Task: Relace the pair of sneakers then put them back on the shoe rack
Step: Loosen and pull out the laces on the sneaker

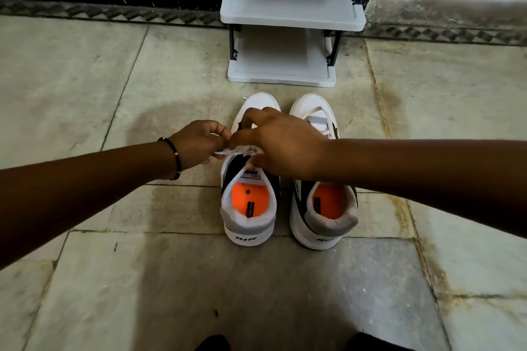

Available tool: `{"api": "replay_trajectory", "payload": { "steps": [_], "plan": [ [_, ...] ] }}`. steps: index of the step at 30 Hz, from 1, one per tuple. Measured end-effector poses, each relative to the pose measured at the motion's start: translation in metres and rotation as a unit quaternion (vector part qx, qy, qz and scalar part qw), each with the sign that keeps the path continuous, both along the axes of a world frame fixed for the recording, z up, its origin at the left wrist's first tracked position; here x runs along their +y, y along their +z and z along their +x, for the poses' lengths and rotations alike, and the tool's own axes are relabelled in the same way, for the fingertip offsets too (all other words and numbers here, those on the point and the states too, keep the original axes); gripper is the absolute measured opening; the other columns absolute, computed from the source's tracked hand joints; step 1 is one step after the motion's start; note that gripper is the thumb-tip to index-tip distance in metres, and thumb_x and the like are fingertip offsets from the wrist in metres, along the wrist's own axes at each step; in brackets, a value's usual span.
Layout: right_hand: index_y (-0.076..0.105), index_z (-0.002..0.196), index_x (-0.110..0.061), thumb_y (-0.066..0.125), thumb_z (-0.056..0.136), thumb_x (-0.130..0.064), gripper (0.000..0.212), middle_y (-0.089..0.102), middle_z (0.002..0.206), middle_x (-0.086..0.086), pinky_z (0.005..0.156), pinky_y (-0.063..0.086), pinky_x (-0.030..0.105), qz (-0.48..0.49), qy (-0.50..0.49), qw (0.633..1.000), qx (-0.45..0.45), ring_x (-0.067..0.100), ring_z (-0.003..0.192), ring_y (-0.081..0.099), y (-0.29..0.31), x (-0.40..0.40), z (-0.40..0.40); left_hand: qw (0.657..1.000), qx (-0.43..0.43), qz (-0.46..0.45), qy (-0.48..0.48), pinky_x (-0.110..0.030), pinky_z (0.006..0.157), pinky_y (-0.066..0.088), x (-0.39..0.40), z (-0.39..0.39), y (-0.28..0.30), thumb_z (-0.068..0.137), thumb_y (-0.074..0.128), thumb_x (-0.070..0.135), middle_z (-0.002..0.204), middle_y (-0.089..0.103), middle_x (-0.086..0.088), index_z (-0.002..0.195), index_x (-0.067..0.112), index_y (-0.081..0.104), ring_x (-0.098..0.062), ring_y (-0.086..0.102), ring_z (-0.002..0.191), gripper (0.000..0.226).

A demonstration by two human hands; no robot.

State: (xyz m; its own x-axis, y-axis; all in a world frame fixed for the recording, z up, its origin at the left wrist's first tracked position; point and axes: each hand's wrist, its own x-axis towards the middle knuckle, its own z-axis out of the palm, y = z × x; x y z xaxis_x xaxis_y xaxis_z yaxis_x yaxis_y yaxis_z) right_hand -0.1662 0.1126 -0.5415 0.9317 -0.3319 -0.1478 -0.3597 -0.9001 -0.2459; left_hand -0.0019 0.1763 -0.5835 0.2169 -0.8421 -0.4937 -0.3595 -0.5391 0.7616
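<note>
Two white sneakers with grey heels and orange insoles stand side by side on the stone floor, toes pointing away from me. Over the left sneaker (248,208), my left hand (199,141) pinches a white lace (238,150) at the shoe's left side. My right hand (281,142) reaches across the same shoe's tongue, its fingers closed on the lace and hiding the eyelets. The right sneaker (323,205) stands untouched, with white laces showing across its front. The grey shoe rack (291,20) rises just beyond the toes.
The rack has bare grey shelves on black posts; its lowest shelf (281,77) sits close to the sneaker toes. A dark wall base with a patterned floor border (114,11) runs behind. Stone floor tiles (171,279) surround the shoes. Dark shapes, perhaps my feet, show at the bottom edge.
</note>
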Motion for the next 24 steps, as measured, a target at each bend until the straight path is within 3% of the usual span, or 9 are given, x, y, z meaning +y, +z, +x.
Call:
{"api": "replay_trajectory", "payload": {
  "steps": [4,7,11,15,20,24],
  "plan": [
    [0.069,0.098,-0.017,0.060,0.084,-0.019,0.017,0.056,0.109,0.008,0.067,0.040,0.032,0.021,0.004,0.999,-0.042,0.025,0.104,0.050,-0.011,-0.001,0.007,1.000,0.008,0.003,0.011,-0.024,0.059,0.041,0.001,0.000,-0.002,0.090,0.047,0.014,0.075,0.059,0.002,0.075,0.023,0.055,-0.009,0.057,0.065,0.020],
    [0.073,0.085,-0.013,0.069,0.077,-0.015,0.009,0.060,0.096,0.002,0.075,0.043,0.031,0.139,-0.034,0.983,-0.111,0.017,0.097,0.052,-0.007,-0.003,-0.002,1.000,0.008,-0.002,0.014,-0.023,0.057,0.041,0.003,0.002,-0.005,0.090,0.049,0.016,0.075,0.060,0.003,0.075,0.023,0.054,-0.004,0.059,0.058,0.017],
    [0.073,0.078,-0.019,0.073,0.074,-0.016,0.005,0.065,0.088,-0.004,0.074,0.041,0.019,0.212,-0.068,0.970,-0.100,0.010,0.089,0.055,0.000,-0.007,-0.030,1.000,0.023,-0.017,0.000,-0.022,0.055,0.040,0.003,0.000,-0.008,0.090,0.049,0.012,0.074,0.060,0.003,0.074,0.024,0.053,0.006,0.058,0.045,0.019],
    [0.075,0.078,-0.017,0.074,0.074,-0.013,0.006,0.069,0.083,-0.003,0.068,0.038,0.006,0.250,-0.076,0.958,-0.115,0.006,0.082,0.057,0.003,-0.011,-0.050,0.999,0.019,-0.034,-0.003,-0.021,0.052,0.039,-0.001,-0.001,-0.007,0.089,0.051,0.012,0.073,0.061,0.003,0.075,0.024,0.052,0.006,0.057,0.043,0.018],
    [0.075,0.082,-0.018,0.068,0.079,-0.013,0.009,0.069,0.084,-0.004,0.072,0.041,0.016,0.181,0.019,0.977,-0.112,0.007,0.085,0.054,0.005,-0.010,-0.054,0.998,0.011,-0.052,0.017,-0.017,0.046,0.042,0.000,0.001,-0.011,0.087,0.056,0.016,0.072,0.062,0.001,0.076,0.024,0.051,0.005,0.057,0.043,0.015],
    [0.072,0.083,-0.018,0.057,0.080,-0.015,0.016,0.068,0.087,-0.002,0.071,0.041,0.026,0.007,0.162,0.984,-0.080,0.016,0.085,0.052,0.004,-0.014,-0.057,0.997,-0.003,-0.065,0.030,-0.016,0.044,0.043,0.001,0.003,-0.013,0.088,0.053,0.012,0.069,0.061,0.000,0.076,0.022,0.050,0.005,0.056,0.042,0.016]
  ]
}}
